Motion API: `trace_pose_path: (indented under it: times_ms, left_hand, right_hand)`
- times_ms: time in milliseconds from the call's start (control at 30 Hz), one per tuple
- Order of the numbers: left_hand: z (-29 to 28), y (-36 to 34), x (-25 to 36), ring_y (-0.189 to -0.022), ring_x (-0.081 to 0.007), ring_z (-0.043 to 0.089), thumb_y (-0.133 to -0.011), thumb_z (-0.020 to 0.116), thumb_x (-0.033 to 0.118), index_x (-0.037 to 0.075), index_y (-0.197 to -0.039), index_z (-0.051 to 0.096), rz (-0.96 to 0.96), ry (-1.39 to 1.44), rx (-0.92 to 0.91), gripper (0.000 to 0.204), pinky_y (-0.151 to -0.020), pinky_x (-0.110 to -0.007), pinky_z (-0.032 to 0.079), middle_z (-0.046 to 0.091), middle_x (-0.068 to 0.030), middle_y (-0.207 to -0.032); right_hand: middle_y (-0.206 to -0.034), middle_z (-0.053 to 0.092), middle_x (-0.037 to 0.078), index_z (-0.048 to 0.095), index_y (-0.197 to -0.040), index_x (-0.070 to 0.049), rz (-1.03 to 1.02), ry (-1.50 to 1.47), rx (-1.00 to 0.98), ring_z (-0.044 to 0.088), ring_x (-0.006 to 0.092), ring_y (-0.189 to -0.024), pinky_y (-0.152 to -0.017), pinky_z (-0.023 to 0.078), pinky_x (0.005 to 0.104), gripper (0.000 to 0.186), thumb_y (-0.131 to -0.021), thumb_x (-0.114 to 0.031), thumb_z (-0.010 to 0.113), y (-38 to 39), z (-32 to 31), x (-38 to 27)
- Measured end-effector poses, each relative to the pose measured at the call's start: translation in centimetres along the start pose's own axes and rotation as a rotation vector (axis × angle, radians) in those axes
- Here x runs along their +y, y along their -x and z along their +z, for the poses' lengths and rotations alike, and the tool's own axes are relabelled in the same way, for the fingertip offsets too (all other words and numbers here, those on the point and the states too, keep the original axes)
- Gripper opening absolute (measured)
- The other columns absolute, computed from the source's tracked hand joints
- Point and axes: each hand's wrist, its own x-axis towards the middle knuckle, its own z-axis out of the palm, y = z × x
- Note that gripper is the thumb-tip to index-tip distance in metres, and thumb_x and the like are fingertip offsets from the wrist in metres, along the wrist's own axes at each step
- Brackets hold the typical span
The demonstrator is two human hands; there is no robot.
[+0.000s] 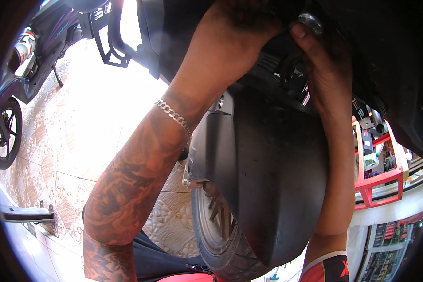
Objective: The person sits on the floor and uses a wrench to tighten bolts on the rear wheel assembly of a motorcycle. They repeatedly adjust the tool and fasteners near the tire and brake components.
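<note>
Two hands reaching up above one black mudguard (272,178). Left hand (235,33) pressing into dark underside, fingers hidden, grip impossible to tell. Right hand (322,61) curling thumb against one small silver part (310,21). One tyre (221,244) sitting beneath mudguard. One red rack (378,181) standing right of mudguard, holding one white bottle with green label (370,160). One parked scooter (28,56) standing far left.

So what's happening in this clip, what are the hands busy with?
A person is working on a scooter, reaching up under its dark bodywork above the black mudguard and tyre. The left hand is pushed into the shadowed body panel; what it grips is hidden. The right hand reaches up beside it, thumb against a small round metal part. A second scooter stands parked on the tiled floor, and a red rack is on the right.
</note>
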Motion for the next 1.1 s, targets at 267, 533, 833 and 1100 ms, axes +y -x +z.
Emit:
trace_pose_path:
  times_ms: [267,533,833,1100]
  left_hand:
    - [-0.1,0.4,-0.3,-0.101,-0.0219,0.068,-0.097,0.066,0.014,-0.006,-0.118,0.065,0.205,-0.14,-0.03,0.029,-0.088,-0.034,0.053,0.071,-0.0136,-0.106]
    - [-1.3,1.2,1.3,-0.111,-0.0293,0.064,-0.097,0.064,0.012,0.007,-0.115,0.074,0.477,-0.824,-0.134,0.021,-0.089,-0.037,0.054,0.065,-0.0164,-0.111]
    - [-1.2,5.9,8.3,-0.109,-0.0156,0.063,-0.1,0.067,0.019,0.001,-0.13,0.06,-0.161,0.157,0.016,0.035,-0.088,-0.029,0.054,0.06,-0.0091,-0.122]
    - [-3.7,8.3,10.0,-0.11,-0.0149,0.066,-0.105,0.06,0.017,0.002,-0.135,0.057,-0.278,0.217,-0.021,0.034,-0.093,-0.03,0.055,0.067,-0.008,-0.121]
  right_hand:
    - [-0.114,0.068,0.008,0.062,-0.129,0.003,0.122,-0.027,-0.108,0.063,0.0178,-0.107,-0.097,0.048,0.0322,0.051,-0.085,-0.012,0.082,1.4,0.3,-1.3]
    - [-0.117,0.072,0.01,0.071,-0.12,0.001,0.313,0.004,-0.092,0.067,0.019,-0.109,-0.1,0.051,0.0328,0.05,-0.078,-0.016,0.091,3.2,0.9,-5.2]
    - [-0.119,0.071,0.01,0.064,-0.128,0.002,0.494,-0.197,-0.194,0.068,0.0171,-0.108,-0.096,0.052,0.0302,0.061,-0.078,-0.022,0.09,5.5,4.4,-10.4]
    - [-0.112,0.07,0.023,0.053,-0.127,0.003,0.098,0.442,-0.073,0.071,0.0354,-0.101,-0.086,0.059,0.0403,0.075,-0.068,-0.021,0.092,6.5,8.5,-11.5]
